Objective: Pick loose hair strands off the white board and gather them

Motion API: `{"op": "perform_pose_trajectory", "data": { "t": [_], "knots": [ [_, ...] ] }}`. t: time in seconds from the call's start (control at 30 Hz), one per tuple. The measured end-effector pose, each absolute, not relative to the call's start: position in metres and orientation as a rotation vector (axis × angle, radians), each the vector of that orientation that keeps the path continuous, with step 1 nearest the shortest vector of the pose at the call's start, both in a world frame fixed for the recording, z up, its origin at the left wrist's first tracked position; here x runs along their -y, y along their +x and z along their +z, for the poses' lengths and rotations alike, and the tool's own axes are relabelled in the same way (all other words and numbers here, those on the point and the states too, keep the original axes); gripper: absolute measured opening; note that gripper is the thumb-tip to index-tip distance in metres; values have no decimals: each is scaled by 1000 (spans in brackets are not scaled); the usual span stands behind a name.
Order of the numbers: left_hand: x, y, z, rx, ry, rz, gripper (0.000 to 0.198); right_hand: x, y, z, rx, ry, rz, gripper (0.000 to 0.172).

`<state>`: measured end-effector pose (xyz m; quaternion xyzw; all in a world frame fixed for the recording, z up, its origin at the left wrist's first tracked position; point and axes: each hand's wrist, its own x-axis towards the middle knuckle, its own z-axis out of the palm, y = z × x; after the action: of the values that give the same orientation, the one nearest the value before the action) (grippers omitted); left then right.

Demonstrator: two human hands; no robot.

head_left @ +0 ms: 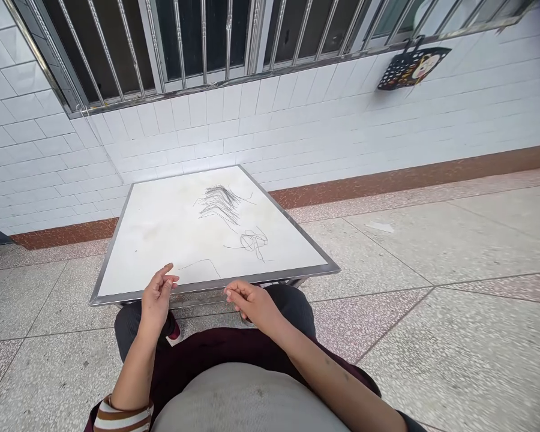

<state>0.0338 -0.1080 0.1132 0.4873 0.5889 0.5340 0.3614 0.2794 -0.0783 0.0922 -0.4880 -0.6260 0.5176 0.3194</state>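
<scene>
My left hand [158, 295] is above the near edge of a white-topped table [157, 204], thumb and a finger pressed together and another finger raised. My right hand [251, 303] is at the same edge, its fingers curled in a pinch. Whatever either pinch holds is too fine to make out. One thin dark strand [200, 261] bends across the tabletop between the hands. A bundle of dark thin strands [220, 203] lies toward the far side, and a loose tangle of similar strands [254, 241] is nearer to me.
The table has a grey metal rim [292, 227] and stands by a white tiled wall [306, 114]. Barred windows [202, 42] are above it. A patterned bag [413, 67] hangs from the bars at right. My knees [290, 306] are under the near edge. Speckled floor tiles [486, 336] surround the table.
</scene>
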Motion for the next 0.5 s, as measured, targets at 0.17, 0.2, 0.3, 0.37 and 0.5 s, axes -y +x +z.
{"op": "perform_pose_trajectory", "data": {
  "t": [0.17, 0.2, 0.3, 0.37, 0.5],
  "knots": [
    [105, 30, 94, -1459, 1173, 1311, 54, 36, 278, 72, 1471, -1300, 1445, 21],
    [104, 32, 92, -1438, 1175, 1290, 54, 24, 276, 67, 1399, -1303, 1491, 18],
    [106, 43, 98, -1391, 1180, 1228, 53, -17, 269, 55, 1328, -1316, 1540, 13],
    [112, 55, 115, -1339, 1166, 1194, 53, -44, 264, 49, 1298, -1323, 1575, 11],
    [139, 78, 158, -1062, 1137, 1123, 44, -94, 257, 40, 1225, -1350, 1641, 15]
  ]
}}
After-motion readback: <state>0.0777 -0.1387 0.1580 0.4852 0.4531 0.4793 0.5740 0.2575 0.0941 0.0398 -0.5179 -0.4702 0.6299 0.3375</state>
